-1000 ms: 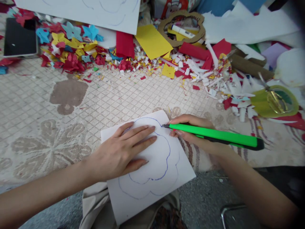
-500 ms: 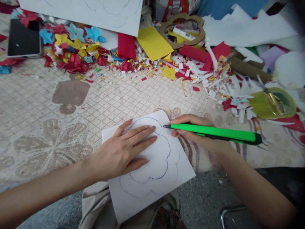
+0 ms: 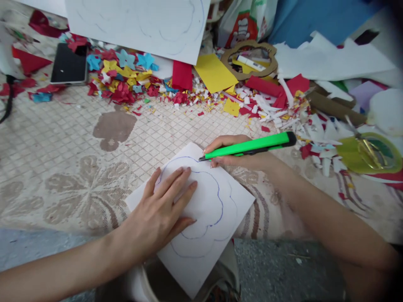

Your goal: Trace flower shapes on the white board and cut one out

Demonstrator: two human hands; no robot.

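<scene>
Cutter (image 3: 252, 146) now tilted up | right hand (image 3: 234, 156) grip closed on it | left hand (image 3: 163, 209) flat (fingers spread) on sheet (image 3: 217, 218)

Hidden under palm and fingers

The left hand (image 3: 163, 212) covers part of the blue outline on the white sheet (image 3: 204, 218); right of its fingers, the green cutter (image 3: 248, 147) tip is too small to tell, perhaps touching paper.

A single head-worn camera looks forward and steeply down from close above the hands, onto a beige patterned lace cloth (image 3: 78, 138), with colourful paper scraps (image 3: 126, 79) along the frame's far edge.
</scene>
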